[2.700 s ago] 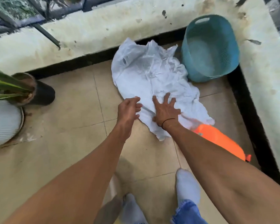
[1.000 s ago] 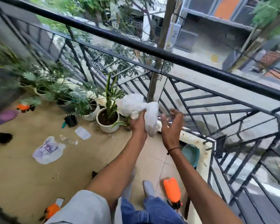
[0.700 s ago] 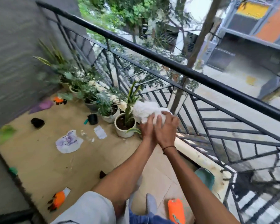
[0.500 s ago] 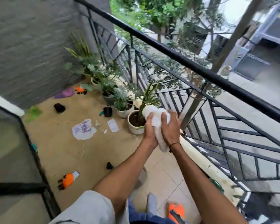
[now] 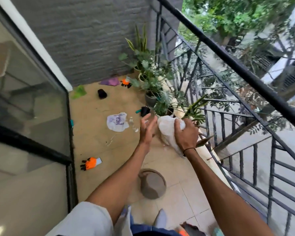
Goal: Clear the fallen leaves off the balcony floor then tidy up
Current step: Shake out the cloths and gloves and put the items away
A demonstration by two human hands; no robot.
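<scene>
I stand on a tiled balcony and hold a bunched white plastic bag [image 5: 167,133] in front of me at waist height. My right hand [image 5: 186,133] grips the bag from above, fingers curled into its top. Beside the bag's left side is my left hand [image 5: 147,128], palm turned toward it with fingers straight; whether it touches the bag is unclear. No fallen leaves are distinct on the floor [image 5: 100,133] in this blurred view.
Another white bag [image 5: 117,123] with purple print lies on the floor. Orange gloves [image 5: 90,163] [image 5: 126,82], a black pot [image 5: 102,94], a green cloth [image 5: 79,91], a purple cloth [image 5: 110,81] are scattered. An overturned grey pot [image 5: 152,183] is near my feet. Potted plants [image 5: 153,86] line the railing [image 5: 228,57]. Glass door [image 5: 29,106] at left.
I picked the white bag up off the floor, stood and turned left along the balcony. The bag passed from my left hand to my right; my left hand let go and opened.
</scene>
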